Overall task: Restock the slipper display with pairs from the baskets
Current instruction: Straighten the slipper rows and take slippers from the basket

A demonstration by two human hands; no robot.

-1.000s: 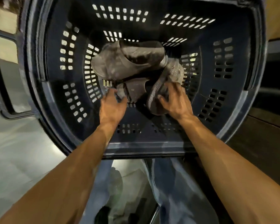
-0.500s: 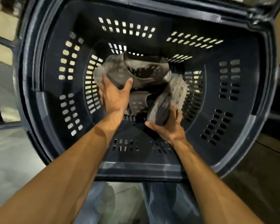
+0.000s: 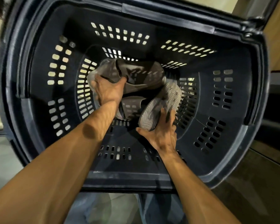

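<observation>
Slippers lie at the bottom of the basket (image 3: pixel 233 110), ahead & below me. The bagged slipper (image 3: pixel 141 73) lies crosswise, its L end gripped by my L hand (image 3: pixel 107 91); the sole-up slipper (image 3: pixel 165 102) slants away up-right, its near end held in my R hand (image 3: pixel 162 136). A 3rd slipper (image 3: pixel 131 107) sits loose btwn them, w/ the walls close all round.

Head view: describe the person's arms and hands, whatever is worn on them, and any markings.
The left arm and right arm are bare up to the frame edge, with no sleeve showing. The left hand and right hand wear no gloves. No watch, bracelet or ring is visible, though motion blur hides fine detail. Below the arms, blue jeans show.
</observation>
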